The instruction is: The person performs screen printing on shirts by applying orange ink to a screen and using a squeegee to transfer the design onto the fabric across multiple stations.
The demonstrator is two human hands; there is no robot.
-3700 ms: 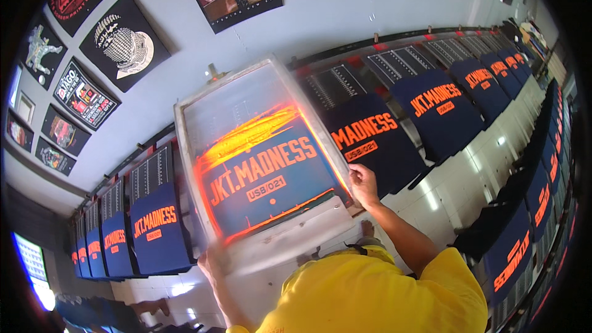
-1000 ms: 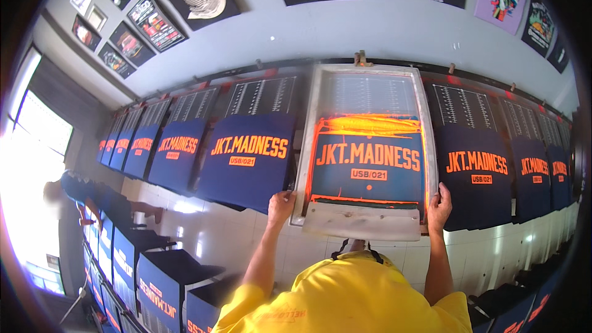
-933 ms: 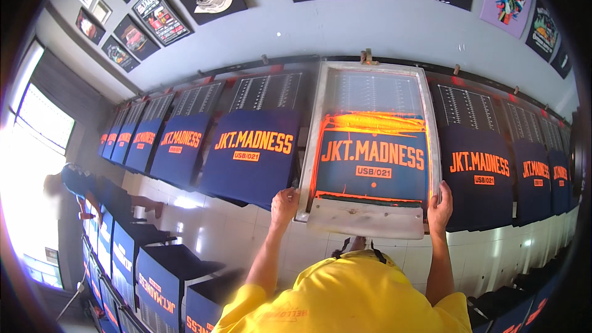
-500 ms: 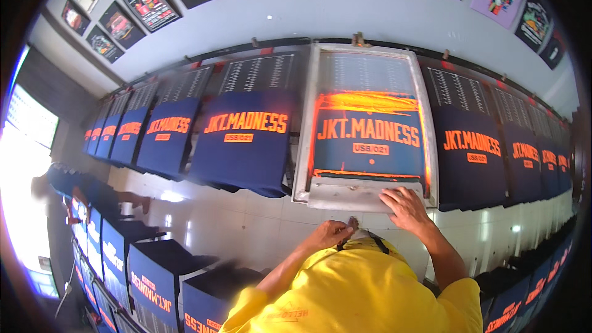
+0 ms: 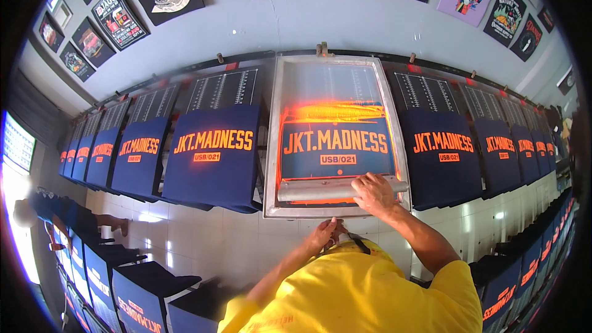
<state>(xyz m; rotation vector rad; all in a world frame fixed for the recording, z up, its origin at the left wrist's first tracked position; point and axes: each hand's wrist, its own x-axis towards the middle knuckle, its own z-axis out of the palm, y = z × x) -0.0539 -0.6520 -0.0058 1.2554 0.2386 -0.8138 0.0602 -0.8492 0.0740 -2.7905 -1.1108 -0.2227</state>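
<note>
In the head view, the right hand (image 5: 372, 192) is now closing its fingers over the grey squeegee (image 5: 339, 189) lying across the near end of the one screen frame (image 5: 337, 135), having left the frame's edge held a second ago. The left hand (image 5: 325, 234) has dropped to the yellow shirt (image 5: 370, 290); whether it is gripping is hard to tell. Navy printed shirts (image 5: 213, 154) are lining the long table (image 5: 203, 240), the far ones too small to count.

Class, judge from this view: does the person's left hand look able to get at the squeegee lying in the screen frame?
Probably yes: the left hand sits at the screen frame near edge, just below the squeegee. Nothing lies between; the right hand covers only its right end.
</note>
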